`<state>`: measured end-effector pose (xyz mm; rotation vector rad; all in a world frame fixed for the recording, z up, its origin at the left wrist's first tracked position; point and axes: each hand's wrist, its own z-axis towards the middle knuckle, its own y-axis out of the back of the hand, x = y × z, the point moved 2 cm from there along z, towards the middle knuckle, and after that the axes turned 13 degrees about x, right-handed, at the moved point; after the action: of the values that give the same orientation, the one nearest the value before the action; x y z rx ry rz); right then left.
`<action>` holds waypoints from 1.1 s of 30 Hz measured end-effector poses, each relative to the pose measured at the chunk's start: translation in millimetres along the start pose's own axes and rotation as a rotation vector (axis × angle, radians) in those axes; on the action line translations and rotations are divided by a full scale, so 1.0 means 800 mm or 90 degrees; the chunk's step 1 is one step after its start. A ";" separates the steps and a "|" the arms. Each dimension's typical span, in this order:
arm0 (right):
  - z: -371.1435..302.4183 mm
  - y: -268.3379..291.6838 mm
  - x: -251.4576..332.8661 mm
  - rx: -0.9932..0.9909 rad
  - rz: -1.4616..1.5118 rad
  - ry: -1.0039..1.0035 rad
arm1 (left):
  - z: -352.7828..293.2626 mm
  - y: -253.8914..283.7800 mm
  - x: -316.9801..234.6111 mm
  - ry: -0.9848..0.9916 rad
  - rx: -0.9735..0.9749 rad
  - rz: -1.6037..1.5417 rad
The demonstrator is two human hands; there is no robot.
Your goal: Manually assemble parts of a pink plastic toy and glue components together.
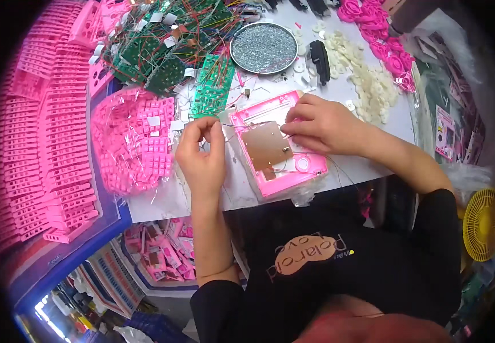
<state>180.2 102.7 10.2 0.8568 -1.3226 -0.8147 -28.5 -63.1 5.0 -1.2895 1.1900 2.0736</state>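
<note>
A pink plastic casing (281, 184) lies open in front of me, on what looks like a clear plastic bag. Inside it sits a brown circuit board (265, 147) with thin wires running from it. My left hand (203, 150) is at the casing's left side, thumb and forefinger pinched at the end of a thin dark wire (233, 124). Over the casing's upper right side, my right hand (321, 123) has its fingers curled together near the board's right edge. What those fingers hold, if anything, is hidden.
Green circuit boards with tangled wires (161, 63) pile up at the back left. A round tray of small screws (263, 48) stands behind the casing. Pink keypads (133, 143) in clear plastic lie left, beside stacked pink casings (47, 131). White rubber-like pieces (367, 80) are scattered right.
</note>
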 end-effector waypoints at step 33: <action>0.026 -0.007 0.034 -0.199 0.258 -0.121 | -0.006 -0.049 -0.021 -0.168 0.088 0.162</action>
<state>161.6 74.9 19.1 0.2557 -1.4263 -0.7646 10.2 -44.4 1.2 -0.8055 1.4038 2.2081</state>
